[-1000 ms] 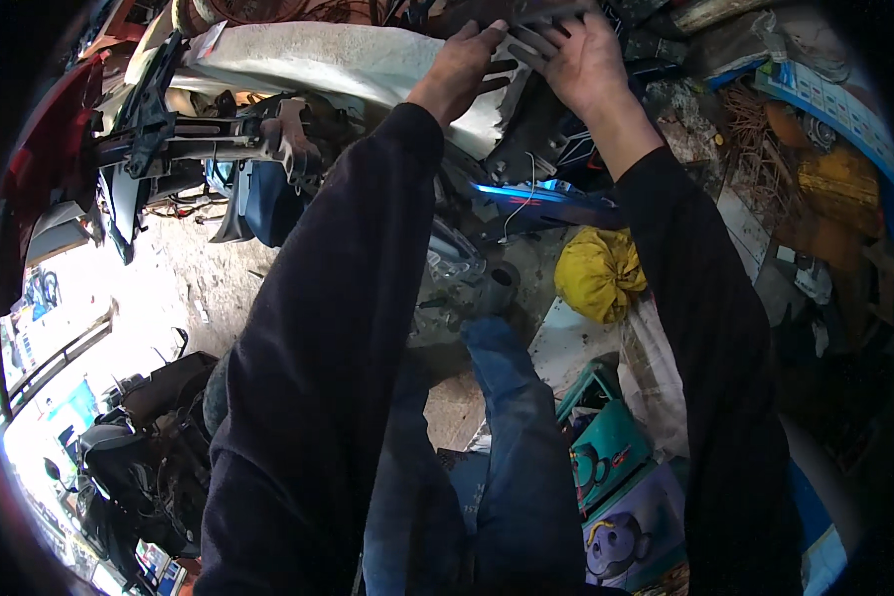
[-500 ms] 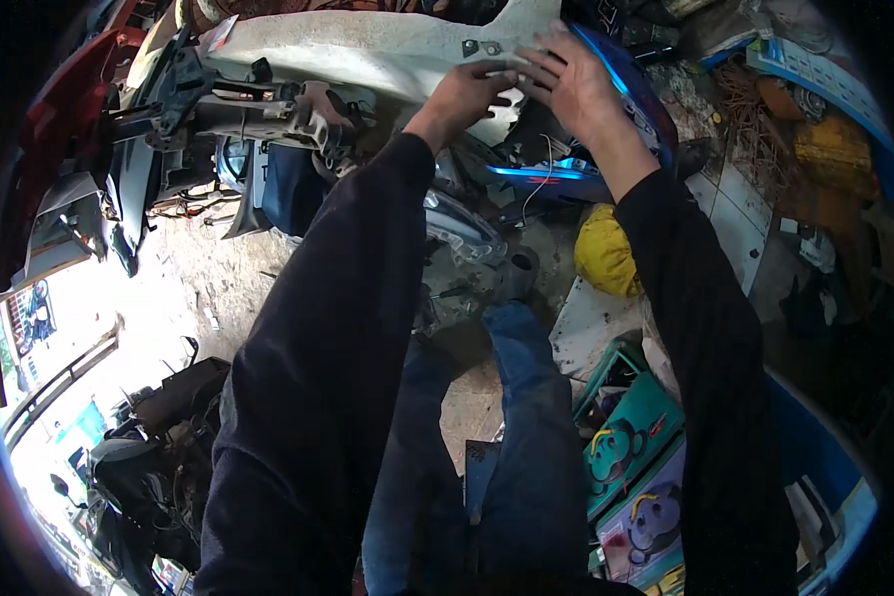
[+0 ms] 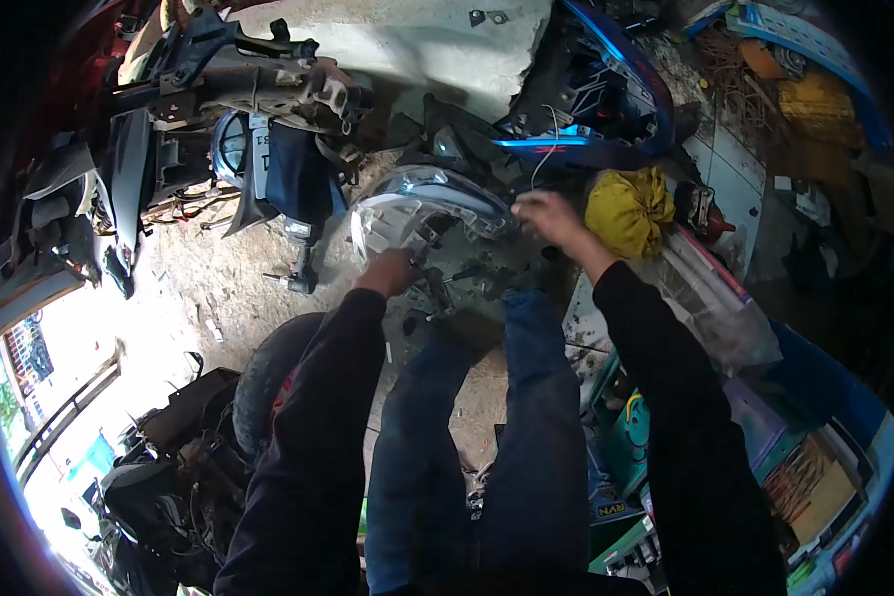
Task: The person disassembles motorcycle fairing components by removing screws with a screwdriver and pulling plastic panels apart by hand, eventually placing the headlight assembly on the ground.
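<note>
A headlight unit [image 3: 432, 194] with a clear lens and pale housing lies in front of me, above my knees. My left hand [image 3: 391, 270] is at its lower left edge, fingers curled and largely hidden behind the back of the hand. Close by the unit's right end is my right hand [image 3: 551, 221], its fingers bent inward and a little blurred. Whether either hand grips the unit itself is hidden. Beyond it rests a blue and black motorcycle body panel [image 3: 586, 145], with a thin pale wire [image 3: 550, 149] hanging near it.
A yellow cloth bundle [image 3: 628, 214] sits right of my right hand. Motorcycle frame parts [image 3: 268, 91] stand at upper left, above a cordless drill [image 3: 300, 253] on the floor. A tyre [image 3: 268, 382] is beside my left forearm. A large whitish panel [image 3: 437, 50] spans the far side.
Both hands have come down and nearer, from the whitish panel at the far side to the headlight unit. They have also moved farther apart. The view has shifted somewhat.
</note>
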`<state>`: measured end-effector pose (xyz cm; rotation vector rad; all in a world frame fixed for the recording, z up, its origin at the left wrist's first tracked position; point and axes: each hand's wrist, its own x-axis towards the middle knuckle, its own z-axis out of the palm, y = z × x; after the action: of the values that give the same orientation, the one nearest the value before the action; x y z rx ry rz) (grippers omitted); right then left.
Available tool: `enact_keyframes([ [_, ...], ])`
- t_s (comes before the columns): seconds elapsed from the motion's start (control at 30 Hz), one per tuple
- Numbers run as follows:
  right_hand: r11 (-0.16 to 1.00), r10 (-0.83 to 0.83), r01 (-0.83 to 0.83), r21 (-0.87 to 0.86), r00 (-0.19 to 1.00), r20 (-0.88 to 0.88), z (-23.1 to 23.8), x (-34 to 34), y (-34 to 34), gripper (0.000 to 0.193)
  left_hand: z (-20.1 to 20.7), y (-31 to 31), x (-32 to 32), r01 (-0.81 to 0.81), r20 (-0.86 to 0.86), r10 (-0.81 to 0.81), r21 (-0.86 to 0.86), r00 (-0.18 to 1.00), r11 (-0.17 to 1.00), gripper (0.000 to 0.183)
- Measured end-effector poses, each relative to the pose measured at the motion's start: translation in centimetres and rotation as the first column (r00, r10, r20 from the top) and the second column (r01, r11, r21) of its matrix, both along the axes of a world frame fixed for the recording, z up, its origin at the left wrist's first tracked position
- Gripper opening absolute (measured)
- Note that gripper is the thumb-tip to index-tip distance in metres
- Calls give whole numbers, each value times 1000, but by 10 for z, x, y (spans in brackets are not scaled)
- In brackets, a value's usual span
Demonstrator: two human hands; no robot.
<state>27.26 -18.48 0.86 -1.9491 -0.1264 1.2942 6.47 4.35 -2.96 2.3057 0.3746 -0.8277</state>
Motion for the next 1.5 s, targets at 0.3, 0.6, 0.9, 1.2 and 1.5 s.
enact_keyframes([
  [0.3,982,156,-131,-137,969,192,-59,-57,-41,44,-3,-4,-9,-20,-73,14,-75,997,997,42],
  [0.6,902,430,-371,-223,829,357,-36,-74,-50,41,-17,-36,-10,-91,-29,89,-63,996,994,37],
  [0.9,669,723,-629,-396,675,147,-38,-39,-99,47,-23,-77,-15,-109,-138,88,-151,986,983,45],
  [1.2,802,590,-485,-350,735,334,-85,10,-122,44,0,-94,52,-305,-105,289,-213,952,928,38],
  [1.5,764,644,-575,-292,713,278,-104,-26,-80,46,-16,-104,30,-272,-28,273,-225,962,935,42],
])
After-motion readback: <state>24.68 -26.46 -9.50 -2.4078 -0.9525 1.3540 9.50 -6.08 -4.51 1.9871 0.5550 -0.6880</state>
